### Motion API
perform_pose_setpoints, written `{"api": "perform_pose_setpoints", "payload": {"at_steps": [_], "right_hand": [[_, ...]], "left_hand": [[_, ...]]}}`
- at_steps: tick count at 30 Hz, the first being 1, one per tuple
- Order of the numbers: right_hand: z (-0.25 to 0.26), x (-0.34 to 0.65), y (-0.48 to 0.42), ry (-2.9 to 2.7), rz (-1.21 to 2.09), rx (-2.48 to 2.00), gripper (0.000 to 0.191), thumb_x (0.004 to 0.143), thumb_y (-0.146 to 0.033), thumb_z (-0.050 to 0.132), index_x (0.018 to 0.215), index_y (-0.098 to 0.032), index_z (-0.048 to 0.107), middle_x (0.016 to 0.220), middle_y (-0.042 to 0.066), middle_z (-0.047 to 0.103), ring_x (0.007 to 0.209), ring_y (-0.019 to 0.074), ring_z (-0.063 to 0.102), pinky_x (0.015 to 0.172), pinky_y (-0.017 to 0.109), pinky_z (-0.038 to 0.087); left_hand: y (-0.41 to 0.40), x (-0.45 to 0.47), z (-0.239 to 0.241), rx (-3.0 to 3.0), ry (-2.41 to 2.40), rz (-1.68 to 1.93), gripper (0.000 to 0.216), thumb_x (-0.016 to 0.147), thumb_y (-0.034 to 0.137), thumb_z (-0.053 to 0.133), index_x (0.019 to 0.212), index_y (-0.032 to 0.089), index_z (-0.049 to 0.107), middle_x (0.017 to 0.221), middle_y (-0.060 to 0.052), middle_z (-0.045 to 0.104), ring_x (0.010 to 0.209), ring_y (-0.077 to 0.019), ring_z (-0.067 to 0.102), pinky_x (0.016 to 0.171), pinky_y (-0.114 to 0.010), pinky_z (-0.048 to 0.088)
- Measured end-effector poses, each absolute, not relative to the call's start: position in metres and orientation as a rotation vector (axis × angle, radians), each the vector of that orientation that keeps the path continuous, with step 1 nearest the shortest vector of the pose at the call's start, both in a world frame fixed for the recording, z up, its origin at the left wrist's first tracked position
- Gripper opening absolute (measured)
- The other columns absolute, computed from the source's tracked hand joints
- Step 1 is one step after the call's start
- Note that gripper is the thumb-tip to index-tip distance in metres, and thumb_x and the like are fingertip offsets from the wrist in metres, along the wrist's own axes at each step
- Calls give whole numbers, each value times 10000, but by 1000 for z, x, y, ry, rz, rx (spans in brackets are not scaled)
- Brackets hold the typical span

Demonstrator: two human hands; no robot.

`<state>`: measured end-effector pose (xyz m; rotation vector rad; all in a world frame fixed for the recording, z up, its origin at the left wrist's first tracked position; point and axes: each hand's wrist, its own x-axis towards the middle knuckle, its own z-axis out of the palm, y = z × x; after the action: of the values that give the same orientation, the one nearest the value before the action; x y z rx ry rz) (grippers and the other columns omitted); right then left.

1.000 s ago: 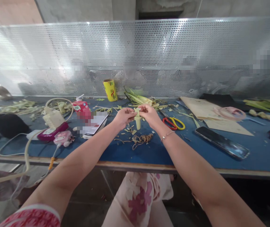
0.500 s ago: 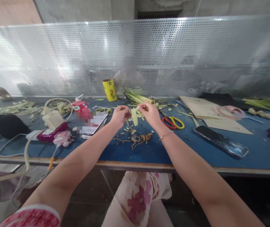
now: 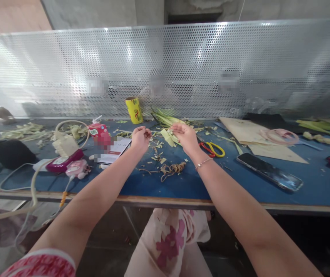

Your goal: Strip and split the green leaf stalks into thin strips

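My right hand (image 3: 185, 136) pinches a folded strip of pale green leaf (image 3: 168, 137) above the blue table. My left hand (image 3: 141, 138) is apart from the strip, on its left side, with its fingers curled together; whatever they may hold is too small to make out. Below the hands lies a tangled bundle of brown twine (image 3: 173, 169) among small leaf scraps (image 3: 159, 157). Red and yellow-handled scissors (image 3: 215, 149) rest just right of my right wrist. Behind my hands is a bunch of long green leaves (image 3: 165, 117).
A yellow can-shaped roll (image 3: 134, 110) stands by the perforated metal screen (image 3: 182, 57). To the left are a red drink carton (image 3: 97, 132), a printed sheet (image 3: 115, 151) and cables. A phone (image 3: 269, 172) and brown cardboard (image 3: 245, 132) lie on the right.
My hands have moved apart. The left hand has shifted left off the leaf strip, while the right one has moved slightly right with the strip, which is now tilted.
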<state>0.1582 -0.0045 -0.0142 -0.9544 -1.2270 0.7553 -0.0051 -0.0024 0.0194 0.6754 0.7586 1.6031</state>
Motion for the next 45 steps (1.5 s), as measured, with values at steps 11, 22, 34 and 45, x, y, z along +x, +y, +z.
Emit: {"api": "perform_pose_setpoints", "payload": {"at_steps": [11,22,34,45], "right_hand": [[-13,155,-5,-1221,667,-802,312,749,-204,529,1053,-208,598,1115,84,673,1061,203,644,477,178,491],[-16,141,-17,-1432,538,-798,380,742,-22,443,1022,-200,628,1026,65,697,998,177,664,953,381,516],[-11,142,-24,-1466,416,-865,484,681,13,411,1016,-219,673,1034,41,707,997,171,666,1017,397,473],[-17,159,-2,-1176,624,-947,499,595,-49,425,1023,-150,661,1031,86,713,1001,206,675,820,362,572]], "left_hand": [[-21,14,7,731,971,1024,294,881,419,511,805,143,579,634,-62,571,629,-155,588,625,-269,493],[-27,16,10,889,872,1031,263,931,310,439,751,155,553,591,-17,581,517,-111,570,541,-227,464],[-18,10,3,1327,1019,1330,194,884,271,525,719,200,452,491,66,399,353,-48,330,385,-179,179],[-14,5,2,1410,1126,1366,233,881,286,525,685,200,433,506,62,374,371,-52,342,376,-182,218]]}}
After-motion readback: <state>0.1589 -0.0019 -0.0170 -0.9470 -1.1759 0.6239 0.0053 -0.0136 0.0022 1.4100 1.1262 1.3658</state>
